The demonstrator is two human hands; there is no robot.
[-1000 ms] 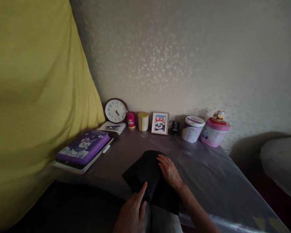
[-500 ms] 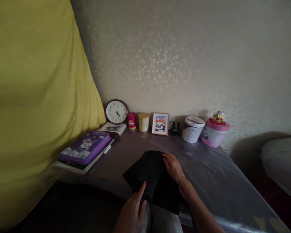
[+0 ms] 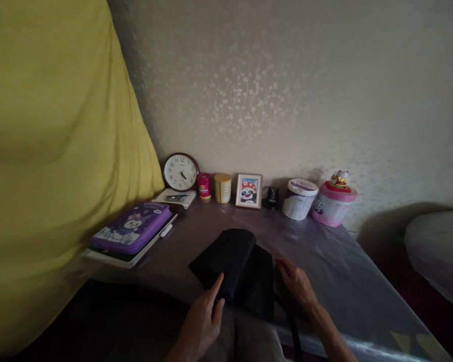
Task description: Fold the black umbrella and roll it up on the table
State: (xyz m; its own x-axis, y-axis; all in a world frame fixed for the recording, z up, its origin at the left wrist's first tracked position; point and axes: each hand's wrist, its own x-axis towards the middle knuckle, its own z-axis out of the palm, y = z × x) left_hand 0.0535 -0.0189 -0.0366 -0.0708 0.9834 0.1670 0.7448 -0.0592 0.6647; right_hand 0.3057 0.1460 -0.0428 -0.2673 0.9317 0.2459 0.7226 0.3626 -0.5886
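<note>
A folded piece of black cloth point(image 3: 226, 256), perhaps a bag, lies at the near edge of the table, with part of it hanging over my lap. A dark strap point(image 3: 295, 334) trails down from its right side. My left hand point(image 3: 202, 317) grips the cloth at the near left, index finger stretched along its top and thumb lower down; the other fingers are hidden. My right hand point(image 3: 296, 284) rests by the right edge of the cloth, fingers slightly bent and apart, with nothing visible in them.
A purple pencil case point(image 3: 134, 226) lies on books at the left, beside a yellow curtain point(image 3: 60, 151). Along the wall stand a clock point(image 3: 181, 172), a pink can point(image 3: 204, 186), a yellow can point(image 3: 223, 188), a panda picture frame point(image 3: 249, 191), a white tub point(image 3: 300, 201) and a pink tub point(image 3: 332, 206).
My right hand has moved off the top of the black cloth, down and right to its edge. A right-hand part of the cloth now lies flatter. My left hand has barely shifted.
</note>
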